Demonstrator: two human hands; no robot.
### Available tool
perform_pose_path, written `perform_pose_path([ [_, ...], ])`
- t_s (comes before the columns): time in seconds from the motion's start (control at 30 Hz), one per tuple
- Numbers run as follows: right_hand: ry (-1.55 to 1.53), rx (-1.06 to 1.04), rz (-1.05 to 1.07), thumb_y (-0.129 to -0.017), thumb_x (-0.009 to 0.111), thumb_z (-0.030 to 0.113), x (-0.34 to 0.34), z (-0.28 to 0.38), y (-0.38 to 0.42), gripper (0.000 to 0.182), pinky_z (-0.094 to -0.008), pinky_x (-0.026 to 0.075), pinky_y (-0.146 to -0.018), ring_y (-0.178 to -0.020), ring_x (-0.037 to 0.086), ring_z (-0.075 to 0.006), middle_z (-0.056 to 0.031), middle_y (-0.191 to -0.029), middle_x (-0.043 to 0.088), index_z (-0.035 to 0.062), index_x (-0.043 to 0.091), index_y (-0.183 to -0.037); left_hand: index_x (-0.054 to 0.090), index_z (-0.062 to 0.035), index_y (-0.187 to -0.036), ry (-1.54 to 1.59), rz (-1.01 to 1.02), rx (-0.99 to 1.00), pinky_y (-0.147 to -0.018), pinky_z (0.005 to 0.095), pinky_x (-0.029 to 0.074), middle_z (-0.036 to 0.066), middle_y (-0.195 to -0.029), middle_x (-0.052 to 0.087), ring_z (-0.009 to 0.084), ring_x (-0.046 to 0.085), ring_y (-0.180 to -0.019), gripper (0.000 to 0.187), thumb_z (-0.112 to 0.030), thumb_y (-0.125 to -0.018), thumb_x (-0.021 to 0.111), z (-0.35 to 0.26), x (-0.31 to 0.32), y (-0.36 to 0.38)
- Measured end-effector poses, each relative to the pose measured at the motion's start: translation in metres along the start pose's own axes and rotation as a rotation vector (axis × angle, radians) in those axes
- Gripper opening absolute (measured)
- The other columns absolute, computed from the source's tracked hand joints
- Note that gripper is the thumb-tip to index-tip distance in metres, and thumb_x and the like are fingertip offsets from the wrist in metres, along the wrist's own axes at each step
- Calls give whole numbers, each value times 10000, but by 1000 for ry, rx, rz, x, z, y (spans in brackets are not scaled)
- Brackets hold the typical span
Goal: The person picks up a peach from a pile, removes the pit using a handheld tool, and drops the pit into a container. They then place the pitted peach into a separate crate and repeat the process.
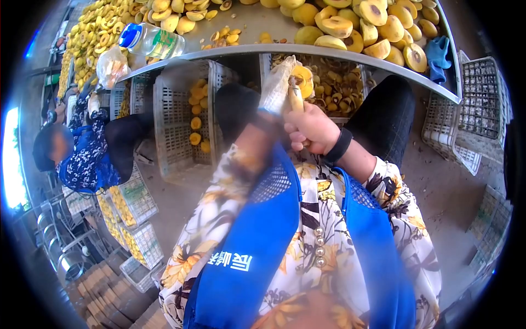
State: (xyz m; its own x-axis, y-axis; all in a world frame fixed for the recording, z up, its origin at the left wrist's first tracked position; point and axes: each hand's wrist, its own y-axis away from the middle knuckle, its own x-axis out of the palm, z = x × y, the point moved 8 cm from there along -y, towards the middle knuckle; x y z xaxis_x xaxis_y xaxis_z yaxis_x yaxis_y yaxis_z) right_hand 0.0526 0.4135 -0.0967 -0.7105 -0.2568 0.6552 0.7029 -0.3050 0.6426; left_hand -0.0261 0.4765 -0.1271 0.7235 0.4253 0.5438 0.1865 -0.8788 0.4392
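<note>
My left hand (278, 85), in a whitish glove, is closed around a yellow peach half (303, 81) near the table's front edge. My right hand (313, 127), bare with a black band at the wrist, grips a pitting tool (296, 100) by its pale handle. The tool's upper end meets the peach half at the brown middle; its tip is hidden there. Below my hands, between my knees, a crate (366, 82) holds many peach pieces. Peach halves (374, 12) with brown centres are piled on the metal table (257, 27) ahead.
A water bottle (155, 42) lies on the table beside a plastic bag (112, 67). A blue glove (437, 57) lies at the right rim. A white crate (174, 118) with peach halves stands left; stacked crates (479, 104) stand right. Another person (90, 151) sits at the left.
</note>
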Motion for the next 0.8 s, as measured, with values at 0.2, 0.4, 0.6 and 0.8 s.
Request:
perform_pose_path([
  [0.2, 97, -53, 15, -765, 462, 13, 1, -2, -2, 139, -244, 302, -348, -384, 336, -87, -17, -611, 406, 87, 407, -868, 551, -37, -937, 175, 44, -123, -530, 369, 503, 134, -779, 591, 259, 577, -626, 328, -354, -851, 545, 7, -3, -2],
  [0.4, 432, -333, -91, -758, 472, 41, -5, 8, -12, 97, -284, 363, -363, -413, 449, -124, -36, -572, 463, 36, 440, -850, 556, -45, -943, 166, -1, -76, -579, 384, 520, 136, -797, 598, 265, 595, -660, 311, -344, -861, 529, -2, -9, -1],
  [0.6, 1104, -833, -461, -766, 515, 89, -14, 26, -14, 231, -326, 487, -529, -579, 594, -189, -140, -693, 604, -25, 508, -966, 552, -48, -967, 297, 101, -156, -596, 411, 518, 117, -831, 603, 270, 597, -703, 349, -377, -883, 472, -2, -12, -5],
  [0.8, 850, -754, -478, -760, 581, 84, -30, 41, -12, 230, -297, 491, -574, -641, 605, -141, -120, -718, 614, 8, 526, -970, 532, -51, -1000, 279, -80, 46, -719, 409, 495, 98, -876, 600, 246, 577, -818, 439, -452, -900, 385, -11, -52, -23],
])
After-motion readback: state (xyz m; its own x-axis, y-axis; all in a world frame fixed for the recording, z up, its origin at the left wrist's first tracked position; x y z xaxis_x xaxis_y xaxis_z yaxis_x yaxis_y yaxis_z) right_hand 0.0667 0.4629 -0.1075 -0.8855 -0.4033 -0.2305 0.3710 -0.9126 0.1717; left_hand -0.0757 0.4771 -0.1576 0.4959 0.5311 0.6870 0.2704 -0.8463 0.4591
